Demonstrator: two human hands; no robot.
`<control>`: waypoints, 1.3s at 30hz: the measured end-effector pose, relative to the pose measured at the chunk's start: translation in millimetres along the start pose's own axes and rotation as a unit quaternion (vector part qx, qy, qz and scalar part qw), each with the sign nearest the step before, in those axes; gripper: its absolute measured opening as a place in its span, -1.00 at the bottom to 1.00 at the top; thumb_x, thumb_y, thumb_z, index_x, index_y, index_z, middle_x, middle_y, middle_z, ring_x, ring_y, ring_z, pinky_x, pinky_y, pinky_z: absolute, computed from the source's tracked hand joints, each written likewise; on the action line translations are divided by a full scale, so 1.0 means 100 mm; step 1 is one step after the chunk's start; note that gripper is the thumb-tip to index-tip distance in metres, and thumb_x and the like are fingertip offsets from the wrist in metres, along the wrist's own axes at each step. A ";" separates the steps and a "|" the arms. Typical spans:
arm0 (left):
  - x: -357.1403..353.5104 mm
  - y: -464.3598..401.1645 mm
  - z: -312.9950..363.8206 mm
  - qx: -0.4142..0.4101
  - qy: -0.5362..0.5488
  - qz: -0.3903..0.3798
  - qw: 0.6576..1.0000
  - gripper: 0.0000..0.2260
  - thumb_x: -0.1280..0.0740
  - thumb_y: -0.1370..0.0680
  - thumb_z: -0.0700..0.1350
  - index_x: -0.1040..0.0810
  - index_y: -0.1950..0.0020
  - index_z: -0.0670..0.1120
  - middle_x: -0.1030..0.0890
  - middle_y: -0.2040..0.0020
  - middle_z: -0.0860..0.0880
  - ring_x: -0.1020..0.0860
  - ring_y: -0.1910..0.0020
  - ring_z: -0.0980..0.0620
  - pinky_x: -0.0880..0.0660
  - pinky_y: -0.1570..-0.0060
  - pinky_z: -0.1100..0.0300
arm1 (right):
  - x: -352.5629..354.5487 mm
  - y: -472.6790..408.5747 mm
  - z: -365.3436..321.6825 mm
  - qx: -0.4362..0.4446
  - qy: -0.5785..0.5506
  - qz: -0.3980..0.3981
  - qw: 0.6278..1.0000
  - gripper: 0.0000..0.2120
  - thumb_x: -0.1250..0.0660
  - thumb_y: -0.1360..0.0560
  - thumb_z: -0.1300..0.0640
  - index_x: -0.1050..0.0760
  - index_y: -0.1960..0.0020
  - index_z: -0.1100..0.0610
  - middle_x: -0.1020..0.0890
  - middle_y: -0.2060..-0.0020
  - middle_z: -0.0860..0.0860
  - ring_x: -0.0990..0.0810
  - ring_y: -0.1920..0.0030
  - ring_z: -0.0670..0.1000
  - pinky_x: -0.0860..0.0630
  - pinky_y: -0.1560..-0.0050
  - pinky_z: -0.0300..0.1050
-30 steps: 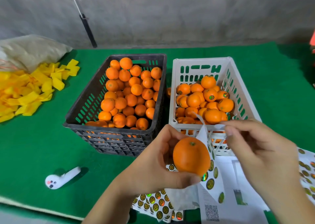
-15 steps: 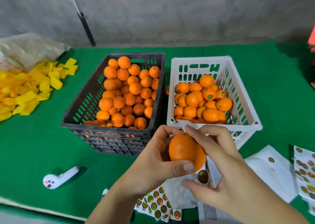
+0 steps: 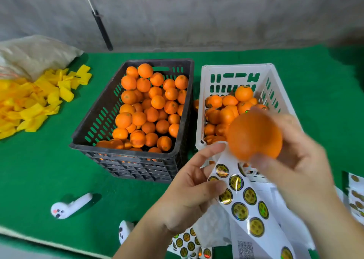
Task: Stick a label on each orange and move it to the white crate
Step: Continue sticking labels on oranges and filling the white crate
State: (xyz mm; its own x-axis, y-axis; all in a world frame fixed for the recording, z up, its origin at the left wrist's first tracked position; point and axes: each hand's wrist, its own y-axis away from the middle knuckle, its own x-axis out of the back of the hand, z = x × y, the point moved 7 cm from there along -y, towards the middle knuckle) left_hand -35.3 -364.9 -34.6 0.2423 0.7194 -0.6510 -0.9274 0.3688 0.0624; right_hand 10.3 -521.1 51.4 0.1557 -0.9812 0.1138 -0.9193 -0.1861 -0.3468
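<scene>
The right hand (image 3: pixel 291 172) now carries the orange (image 3: pixel 255 135), its grip curled round the fruit from behind and below with the thumb across the near side; half a second ago both hands met on this orange, the left cupping it and the right fingers pressing on its top, so the fruit has passed from left to right. It is blurred with motion and hangs just above the near rim of the white crate (image 3: pixel 238 67), over the labelled oranges already piled inside. No label shows on the face turned this way, so whether one has stuck cannot be told; judging by the press a moment earlier, it probably sits on a hidden side. Just to the left of the carrying grip, the left hand (image 3: pixel 189 195) has let go of the fruit and now holds only the label strip (image 3: pixel 244 199), thumb pinching it from in front and fingertips reaching up toward the orange. The strip of round gold stickers trails down and away beneath the right wrist. This reads as the transfer step: sticking seems done, dropping into the crate is next. Farther left of both hands stands the black crate (image 3: pixel 94 136), still heavily stocked with bare oranges, so much of the job remains. Everything rests on the green desk (image 3: pixel 39 170).
</scene>
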 end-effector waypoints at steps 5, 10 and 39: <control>0.19 -0.07 0.33 -0.030 -0.062 -0.022 0.997 -0.53 -0.29 -0.57 -0.40 -0.44 -0.48 -0.15 -0.62 -0.25 -0.29 -0.62 -0.20 -0.25 -0.51 -0.30 -0.20 | 0.23 -0.39 0.45 -0.129 0.086 -0.073 0.985 -0.36 -0.32 -0.36 -0.56 -0.14 -0.38 -0.69 -0.41 -0.39 -0.50 -0.43 -0.28 -0.50 -0.48 -0.29 -0.02; 0.71 -0.27 0.76 -0.076 -0.211 0.093 0.970 -0.71 -0.34 -0.58 -0.31 -0.60 -0.28 -0.09 -0.68 -0.19 -0.24 -0.66 -0.12 -0.19 -0.63 -0.17 -0.07 | -0.25 -0.05 0.96 -0.269 -0.106 -0.201 0.936 -0.44 -0.60 -0.29 -0.35 -0.64 -0.25 -0.29 -0.72 -0.23 -0.08 -0.71 -0.21 -0.01 -0.67 -0.06 -0.14; 2.02 -0.65 1.48 0.148 -0.498 0.351 0.779 -0.04 -0.59 -0.17 0.32 -0.39 -0.47 -0.02 -0.61 -0.25 -0.04 -0.70 -0.05 -0.05 -0.64 -0.14 -0.10 | -0.11 0.17 1.18 -0.307 -0.309 0.102 0.894 -0.73 -0.50 -0.43 0.09 -0.71 -0.13 -0.05 -0.75 -0.12 0.02 -0.77 -0.03 0.02 -0.71 0.21 -0.03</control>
State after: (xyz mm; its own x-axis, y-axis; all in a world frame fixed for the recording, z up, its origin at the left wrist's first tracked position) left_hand 116.2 -156.5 -58.6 -0.0580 0.8506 0.5225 -0.8598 -0.3086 0.4069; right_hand 36.1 -519.8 -65.7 -0.0424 -0.8676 -0.4954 -0.9470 -0.1232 0.2967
